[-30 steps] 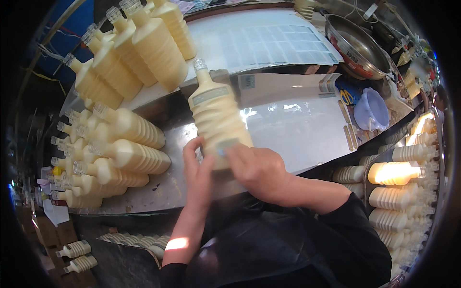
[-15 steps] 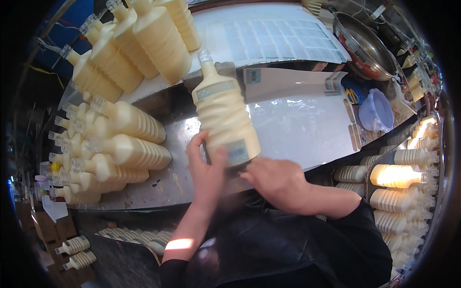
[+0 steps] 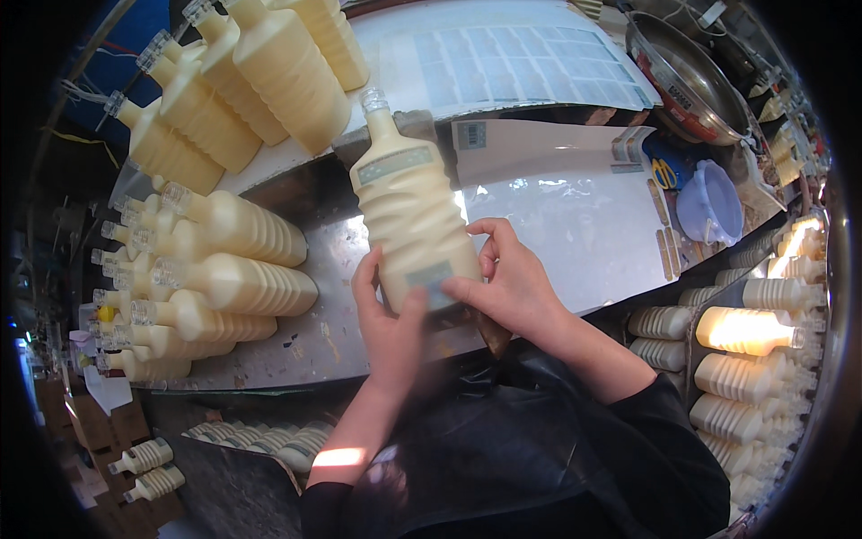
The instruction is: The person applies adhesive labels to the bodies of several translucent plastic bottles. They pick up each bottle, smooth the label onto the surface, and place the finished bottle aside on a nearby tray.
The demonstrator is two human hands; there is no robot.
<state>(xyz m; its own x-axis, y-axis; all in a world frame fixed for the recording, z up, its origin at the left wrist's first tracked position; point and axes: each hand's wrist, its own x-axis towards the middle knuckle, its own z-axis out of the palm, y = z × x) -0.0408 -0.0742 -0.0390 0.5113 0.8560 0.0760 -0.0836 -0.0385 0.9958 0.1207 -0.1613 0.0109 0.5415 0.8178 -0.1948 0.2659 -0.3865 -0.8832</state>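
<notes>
Cream bottle point(image 3: 411, 208), well left of lilac pail point(image 3: 705, 196). Left hand point(image 3: 388, 325) part-curled around side far from pail; right hand point(image 3: 514, 283) part-closed on pail-side edge, thumb at lower label point(image 3: 429, 271). Possible label creasing or skewing from uneven thumb pressure; possible slip from loosened grip. Ribbed body, clear threaded neck, grey-green shoulder label point(image 3: 395, 165).

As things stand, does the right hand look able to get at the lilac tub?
Probably yes: between the right hand and the tub only a flat sheet and thin sticks show. It is on the bottle, though.
</notes>
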